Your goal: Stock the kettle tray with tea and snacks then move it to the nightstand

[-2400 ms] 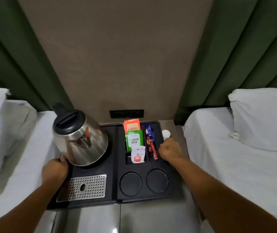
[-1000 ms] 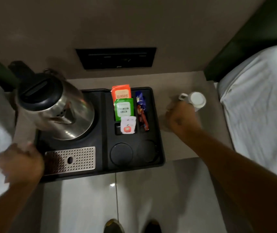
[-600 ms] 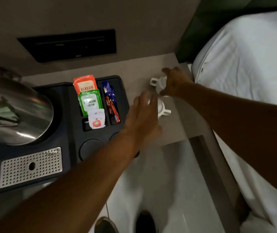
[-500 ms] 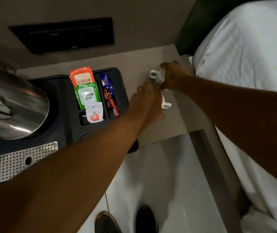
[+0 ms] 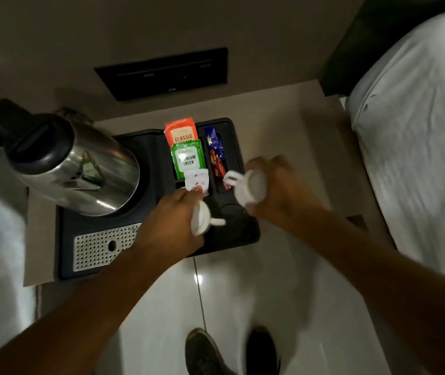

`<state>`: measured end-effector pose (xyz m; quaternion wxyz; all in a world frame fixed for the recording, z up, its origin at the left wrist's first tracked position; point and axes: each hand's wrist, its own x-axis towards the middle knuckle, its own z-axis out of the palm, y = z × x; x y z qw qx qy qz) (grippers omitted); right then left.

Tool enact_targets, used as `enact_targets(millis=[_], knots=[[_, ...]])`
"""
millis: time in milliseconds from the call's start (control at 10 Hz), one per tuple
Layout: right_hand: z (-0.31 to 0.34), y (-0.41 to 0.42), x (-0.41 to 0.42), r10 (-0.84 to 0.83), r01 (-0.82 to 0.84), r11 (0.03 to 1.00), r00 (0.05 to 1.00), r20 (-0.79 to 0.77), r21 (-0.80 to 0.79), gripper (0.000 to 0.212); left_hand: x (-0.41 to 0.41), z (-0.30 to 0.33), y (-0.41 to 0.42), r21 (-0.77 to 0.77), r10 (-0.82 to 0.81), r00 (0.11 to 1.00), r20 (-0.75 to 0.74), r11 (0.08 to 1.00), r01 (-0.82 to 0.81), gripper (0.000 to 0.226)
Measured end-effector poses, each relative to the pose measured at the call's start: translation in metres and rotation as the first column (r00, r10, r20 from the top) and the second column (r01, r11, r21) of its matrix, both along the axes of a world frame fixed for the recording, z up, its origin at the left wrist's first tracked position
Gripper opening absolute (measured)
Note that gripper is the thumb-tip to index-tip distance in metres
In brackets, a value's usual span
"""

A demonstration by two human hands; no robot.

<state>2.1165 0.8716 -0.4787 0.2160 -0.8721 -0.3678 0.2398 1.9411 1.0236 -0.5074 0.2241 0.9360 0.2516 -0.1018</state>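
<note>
While the black tray (image 5: 159, 147) sits on the tabletop (image 5: 278, 125), I carry one white cup in each hand: left hand (image 5: 172, 223) fingers closed around one, right hand (image 5: 275, 190) gripping the other. Cups look light, stiff, fragile; hold by body.

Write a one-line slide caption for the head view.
Each hand, left and right, brings a white cup over the kettle tray.

The beige nightstand (image 5: 283, 125) carries one black kettle tray (image 5: 151, 147), set toward its left side and overhanging the front edge; the right part lies bare.
</note>
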Motion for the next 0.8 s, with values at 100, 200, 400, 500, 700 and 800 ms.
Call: enact_targets(millis=[100, 200, 400, 500, 700, 800], knots=[[-0.023, 0.018, -0.048, 0.101, -0.1, 0.99, 0.995, 0.0, -0.1, 0.076, -0.022, -0.014, 0.007, -0.062, 0.007, 0.999, -0.049, 0.998, -0.01, 0.074], [-0.037, 0.022, -0.059, 0.104, -0.1, 0.98, 0.994, 0.016, -0.17, 0.075, -0.024, -0.025, 0.006, -0.069, 0.014, 1.0, 0.008, 0.998, -0.014, 0.072], [-0.055, 0.025, -0.063, 0.074, -0.052, 0.973, 0.993, 0.091, -0.226, 0.076, -0.018, -0.039, 0.004, -0.039, 0.009, 0.997, 0.077, 0.999, -0.006, 0.072], [-0.056, 0.025, -0.066, 0.089, -0.059, 0.969, 0.99, 0.114, -0.238, 0.077, -0.02, -0.039, -0.001, -0.046, 0.014, 0.997, 0.07, 0.999, -0.011, 0.076], [-0.044, 0.025, -0.065, 0.093, -0.08, 0.957, 0.995, 0.033, -0.28, 0.09, -0.023, -0.027, 0.0, -0.082, 0.0, 1.0, 0.03, 0.997, 0.002, 0.098], [-0.019, 0.025, -0.059, 0.107, -0.111, 0.954, 0.994, -0.03, -0.278, 0.099, -0.024, -0.004, 0.003, -0.011, -0.004, 0.998, 0.06, 1.0, 0.005, 0.107]])
